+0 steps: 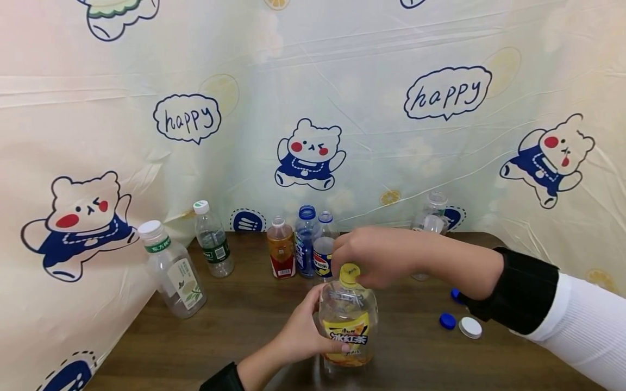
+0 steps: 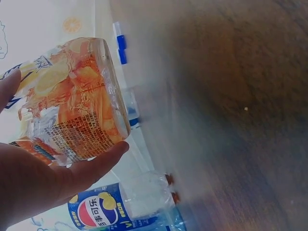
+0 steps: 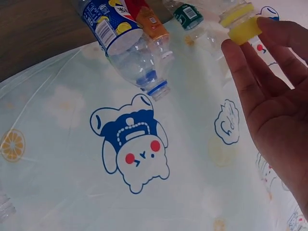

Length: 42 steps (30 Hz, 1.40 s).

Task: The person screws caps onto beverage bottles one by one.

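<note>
A clear iced tea bottle (image 1: pixel 348 331) with a yellow label is upright at the front of the table. My left hand (image 1: pixel 305 331) grips its lower side, thumb across the label. In the left wrist view the base of the bottle (image 2: pixel 72 101) appears lifted off the tabletop. Above it, my right hand (image 1: pixel 379 255) pinches the yellow cap (image 1: pixel 349 274) at the bottle's mouth. Thumb and fingertips hold that cap (image 3: pixel 244 30) in the right wrist view, just past a yellow ring on the neck. How far it is screwed on, I cannot tell.
Two capped bottles, one larger (image 1: pixel 176 277) and one smaller (image 1: pixel 213 244), stand at left. Behind are an orange drink bottle (image 1: pixel 281 250), a blue bottle (image 1: pixel 304 244) and a Pepsi bottle (image 1: pixel 323 250). Loose blue (image 1: pixel 447 321) and white (image 1: pixel 470 327) caps lie right. Another bottle (image 1: pixel 432 214) stands back right.
</note>
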Each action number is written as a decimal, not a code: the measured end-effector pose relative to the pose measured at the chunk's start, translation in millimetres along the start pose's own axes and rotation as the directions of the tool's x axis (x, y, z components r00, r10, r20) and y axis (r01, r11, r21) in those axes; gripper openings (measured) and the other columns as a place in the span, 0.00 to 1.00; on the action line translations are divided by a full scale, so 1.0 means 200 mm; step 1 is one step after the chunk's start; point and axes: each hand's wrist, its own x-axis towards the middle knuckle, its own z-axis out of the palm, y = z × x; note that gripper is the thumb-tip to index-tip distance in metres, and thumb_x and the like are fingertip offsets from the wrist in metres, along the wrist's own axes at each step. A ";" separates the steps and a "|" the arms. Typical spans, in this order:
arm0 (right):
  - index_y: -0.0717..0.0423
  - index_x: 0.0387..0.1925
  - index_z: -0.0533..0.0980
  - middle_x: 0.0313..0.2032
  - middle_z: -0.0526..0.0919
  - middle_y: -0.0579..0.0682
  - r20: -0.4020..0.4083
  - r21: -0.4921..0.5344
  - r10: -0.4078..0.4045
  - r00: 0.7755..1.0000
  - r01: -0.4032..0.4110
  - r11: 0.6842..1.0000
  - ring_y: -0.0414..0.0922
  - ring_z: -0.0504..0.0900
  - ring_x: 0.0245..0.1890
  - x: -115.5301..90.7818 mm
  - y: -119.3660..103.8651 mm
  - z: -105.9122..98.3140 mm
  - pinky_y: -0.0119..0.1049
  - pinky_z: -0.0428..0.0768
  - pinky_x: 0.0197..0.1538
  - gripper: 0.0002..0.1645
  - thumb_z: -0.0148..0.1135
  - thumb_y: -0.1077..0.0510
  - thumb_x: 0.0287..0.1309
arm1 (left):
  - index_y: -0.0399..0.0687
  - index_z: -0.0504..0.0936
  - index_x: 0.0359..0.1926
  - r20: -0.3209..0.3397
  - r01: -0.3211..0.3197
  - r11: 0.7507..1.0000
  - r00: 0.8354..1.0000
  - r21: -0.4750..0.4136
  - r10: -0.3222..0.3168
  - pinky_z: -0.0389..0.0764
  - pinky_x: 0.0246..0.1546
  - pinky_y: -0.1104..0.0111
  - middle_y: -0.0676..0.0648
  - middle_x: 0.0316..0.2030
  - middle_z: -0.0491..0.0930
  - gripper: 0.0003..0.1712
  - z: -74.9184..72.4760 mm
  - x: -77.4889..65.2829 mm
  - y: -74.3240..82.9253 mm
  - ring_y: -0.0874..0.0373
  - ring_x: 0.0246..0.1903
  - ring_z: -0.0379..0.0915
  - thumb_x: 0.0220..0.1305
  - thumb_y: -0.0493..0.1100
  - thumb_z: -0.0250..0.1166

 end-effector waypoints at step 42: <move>0.52 0.40 0.77 0.30 0.81 0.41 -0.053 -0.073 0.111 0.992 -0.115 0.991 0.35 0.76 0.26 -0.01 0.01 0.08 0.29 0.79 0.33 0.13 0.62 0.47 0.64 | 0.59 0.62 0.67 0.015 -0.041 0.999 0.999 -0.008 0.041 0.78 0.49 0.62 0.51 0.56 0.73 0.53 0.01 0.00 -0.01 0.50 0.54 0.69 0.41 0.43 0.82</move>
